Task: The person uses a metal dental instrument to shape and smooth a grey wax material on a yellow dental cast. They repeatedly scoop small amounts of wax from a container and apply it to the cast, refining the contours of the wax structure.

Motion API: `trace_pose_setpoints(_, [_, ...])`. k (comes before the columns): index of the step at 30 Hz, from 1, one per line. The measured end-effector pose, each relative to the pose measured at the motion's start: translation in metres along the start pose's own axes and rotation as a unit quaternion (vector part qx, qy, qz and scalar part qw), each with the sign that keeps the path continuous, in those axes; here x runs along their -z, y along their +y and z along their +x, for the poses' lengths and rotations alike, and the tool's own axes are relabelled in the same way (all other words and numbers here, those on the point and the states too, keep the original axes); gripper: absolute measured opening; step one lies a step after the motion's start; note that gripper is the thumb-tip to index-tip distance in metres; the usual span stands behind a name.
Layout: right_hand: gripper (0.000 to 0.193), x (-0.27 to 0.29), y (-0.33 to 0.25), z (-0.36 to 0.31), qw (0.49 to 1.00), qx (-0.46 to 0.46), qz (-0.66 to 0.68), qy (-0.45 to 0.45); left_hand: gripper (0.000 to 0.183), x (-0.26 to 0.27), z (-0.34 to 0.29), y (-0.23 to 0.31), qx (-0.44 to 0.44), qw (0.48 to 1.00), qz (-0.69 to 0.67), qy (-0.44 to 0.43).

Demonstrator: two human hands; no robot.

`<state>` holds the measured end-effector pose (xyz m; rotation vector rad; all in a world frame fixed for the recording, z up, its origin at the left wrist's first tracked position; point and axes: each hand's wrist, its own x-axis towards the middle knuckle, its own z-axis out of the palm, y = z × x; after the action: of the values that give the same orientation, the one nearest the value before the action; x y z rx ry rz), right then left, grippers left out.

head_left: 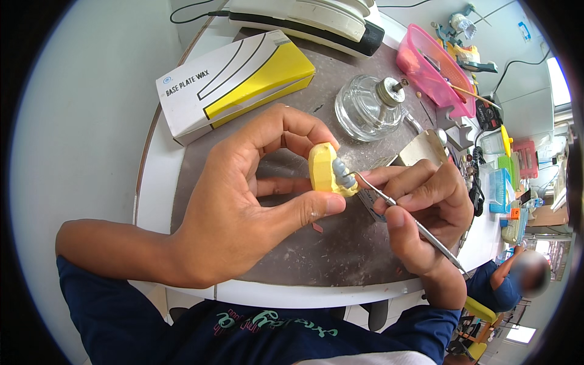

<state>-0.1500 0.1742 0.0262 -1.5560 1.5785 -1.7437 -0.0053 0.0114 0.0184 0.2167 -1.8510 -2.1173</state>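
Between the thumb and fingers of my left hand [237, 188] is a yellow plaster dental model [320, 167], held up over the bench. Grey-blue wax teeth [342, 172] sit along its right side. My right hand [429, 201] grips a thin metal wax carver [413, 222] like a pen. The carver's bent tip meets the grey teeth, or comes very close to them; I cannot tell which. Behind my right fingers stands a small open box [423, 148], partly hidden.
A glass spirit burner [365, 109] stands beyond the model. A white and yellow wax box [237, 82] lies at the far left, near a white device [304, 18]. A pink basket [435, 73] holds tools. Another person [502, 283] sits at the far right.
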Motion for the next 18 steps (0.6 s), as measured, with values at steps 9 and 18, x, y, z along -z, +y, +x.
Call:
trace_pose_setpoints(9, [0.017,0.0013,0.0020,-0.0001,1.000,0.015,-0.021,-0.012,0.047,-0.0005,-0.0002,0.0013,0.010,1.000,0.005,0.004])
trace_pose_setpoints(18, [0.018,0.0013,0.0034,0.0004,0.999,0.020,-0.035,-0.016,0.048,-0.0010,0.0004,0.0001,0.013,1.000,0.008,0.008])
